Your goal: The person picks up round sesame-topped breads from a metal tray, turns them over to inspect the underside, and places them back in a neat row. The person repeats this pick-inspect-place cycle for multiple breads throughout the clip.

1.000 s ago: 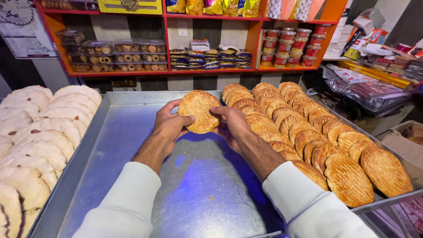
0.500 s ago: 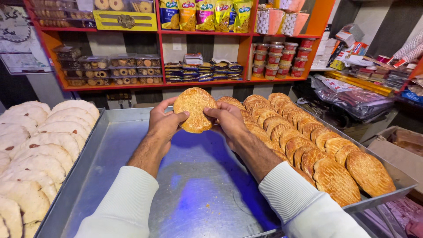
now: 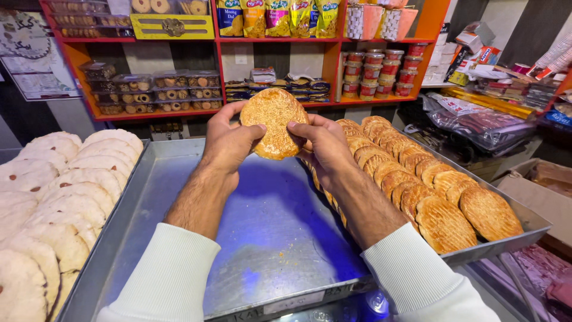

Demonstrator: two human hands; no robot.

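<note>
Both hands held one round golden flatbread raised above metal tray; left hand gripped left edge, thumb on top, fingers curled behind; right hand pinched right edge likewise; row of browned flatbreads overlapped along tray's right side; pale flatbreads stacked left of tray; red shelves behind tray.

Round golden-brown seeded flatbread, tilted upright, raised above the metal tray, whole.
</note>
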